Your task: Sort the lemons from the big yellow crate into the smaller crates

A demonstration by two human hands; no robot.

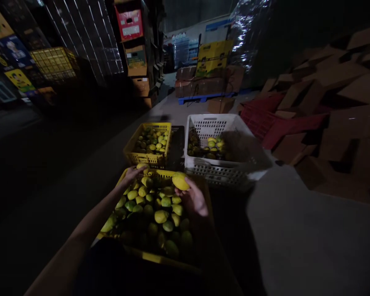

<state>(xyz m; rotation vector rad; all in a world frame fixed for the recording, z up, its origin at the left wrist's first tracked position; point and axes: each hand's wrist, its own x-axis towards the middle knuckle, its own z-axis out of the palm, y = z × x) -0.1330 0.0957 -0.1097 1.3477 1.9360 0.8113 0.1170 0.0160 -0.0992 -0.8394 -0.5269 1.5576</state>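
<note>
Right in front of me stands a yellow crate [152, 257] full of yellow and green lemons [161, 216]. My right hand [195, 198] holds a large yellow lemon [180, 181] between thumb and fingers above the crate's right side. Over the far left rim, my left hand [132, 174] has its fingers on another lemon [142, 167]. Beyond lies a smaller-looking yellow crate [146, 158], filled with lemons. To its right is a white crate [225, 165] with some lemons [215, 144] in its shaded bottom.
Flattened and open cardboard boxes [333, 94] are heaped on the right beside a red crate [260, 117]. Stacked cartons [136, 61] rise at the back left. A blue pallet [203, 98] bears boxes farther off. The floor [296, 230] is dim.
</note>
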